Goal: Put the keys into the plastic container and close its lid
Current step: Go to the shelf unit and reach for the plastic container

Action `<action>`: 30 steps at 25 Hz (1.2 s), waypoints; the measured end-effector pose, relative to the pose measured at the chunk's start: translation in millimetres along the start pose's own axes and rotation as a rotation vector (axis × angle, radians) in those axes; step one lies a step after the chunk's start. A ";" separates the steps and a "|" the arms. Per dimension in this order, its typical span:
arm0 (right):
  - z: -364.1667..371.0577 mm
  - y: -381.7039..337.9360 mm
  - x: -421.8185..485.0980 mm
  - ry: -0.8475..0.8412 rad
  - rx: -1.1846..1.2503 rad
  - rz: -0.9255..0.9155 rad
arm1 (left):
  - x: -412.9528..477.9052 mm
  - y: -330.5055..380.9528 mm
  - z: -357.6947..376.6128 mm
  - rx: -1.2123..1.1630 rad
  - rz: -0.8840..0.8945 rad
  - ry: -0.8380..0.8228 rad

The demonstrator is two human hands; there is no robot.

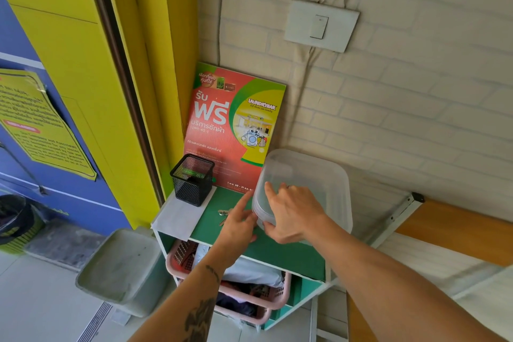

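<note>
A translucent plastic container (311, 175) with its lid on stands on the right of the green shelf top (219, 219). My right hand (291, 214) lies over its near left corner, fingers on the lid and thumb against the side. My left hand (238, 225) is just left of it, index finger stretched out and touching the container's left edge. The keys (223, 214) lie on the green top, partly hidden behind my left hand.
A black mesh pen holder (193, 179) stands at the shelf's back left on white paper. A red and green poster (236, 125) leans on the wall. Pink baskets (230, 286) fill the shelf below. A grey bin (122, 269) sits on the floor at left.
</note>
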State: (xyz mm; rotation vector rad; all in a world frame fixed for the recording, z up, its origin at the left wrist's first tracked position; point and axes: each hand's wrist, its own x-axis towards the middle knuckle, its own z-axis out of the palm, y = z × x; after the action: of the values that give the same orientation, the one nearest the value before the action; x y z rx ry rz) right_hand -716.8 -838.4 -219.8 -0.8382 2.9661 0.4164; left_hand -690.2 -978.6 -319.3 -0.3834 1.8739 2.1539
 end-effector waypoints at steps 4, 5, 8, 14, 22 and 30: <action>-6.7 2.3 -0.1 0.018 -0.020 -0.046 | -0.7 1.0 0.7 0.011 -0.011 0.004; -9.9 4.7 -0.4 0.030 -0.015 -0.047 | -1.7 2.0 1.1 0.010 -0.016 0.008; -21.0 14.6 -0.7 0.075 0.033 -0.049 | -5.3 6.3 1.8 -0.001 -0.038 0.009; -25.9 25.5 -10.3 0.171 0.139 -0.022 | -11.5 11.9 6.8 -0.025 -0.049 0.016; -15.8 18.5 -17.6 0.121 0.208 0.023 | -4.3 12.7 2.0 0.146 0.054 0.122; 11.4 60.2 -43.4 0.202 0.539 0.366 | -2.3 55.6 14.9 0.474 0.336 0.271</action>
State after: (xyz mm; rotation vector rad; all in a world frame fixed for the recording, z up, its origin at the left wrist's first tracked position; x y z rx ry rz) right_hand -711.4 -763.9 -211.5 -0.2943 3.1568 -0.4803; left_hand -708.6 -971.3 -265.1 -0.2837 2.6823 1.8139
